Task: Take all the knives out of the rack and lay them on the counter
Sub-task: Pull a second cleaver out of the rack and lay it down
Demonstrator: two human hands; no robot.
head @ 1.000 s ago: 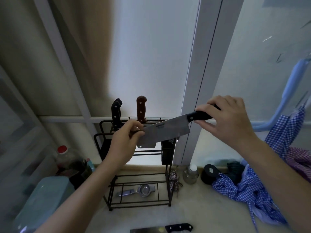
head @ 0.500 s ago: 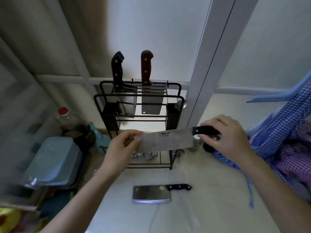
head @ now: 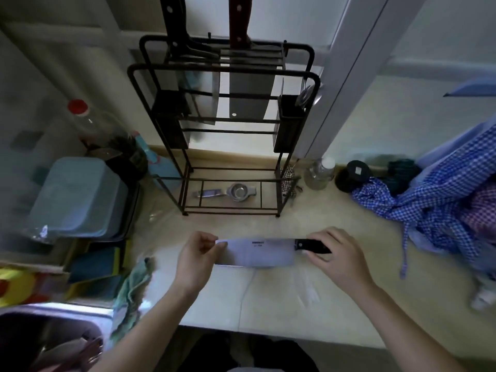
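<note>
- Now cleaver [head: 257, 252] flat, low over bench [head: 335, 312], before rack [head: 222, 73].
- Left hand [head: 197, 260] pinches blade tip; right hand [head: 339, 257] grips black handle.
- Two knives [head: 243, 84] stand in rack.

We see cleaver [head: 257, 252] flat, low over bench [head: 335, 229]; two knives [head: 248, 84] upright in black wire rack [head: 222, 73].

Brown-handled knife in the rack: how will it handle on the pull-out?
The brown-handled knife has a broad rectangular blade, so it is probably blade-heavy and stiff. It stands upright between the bars of the rack, so a straight lift likely clears; tilting may snag. The smooth handle could be a bit slick.
</note>
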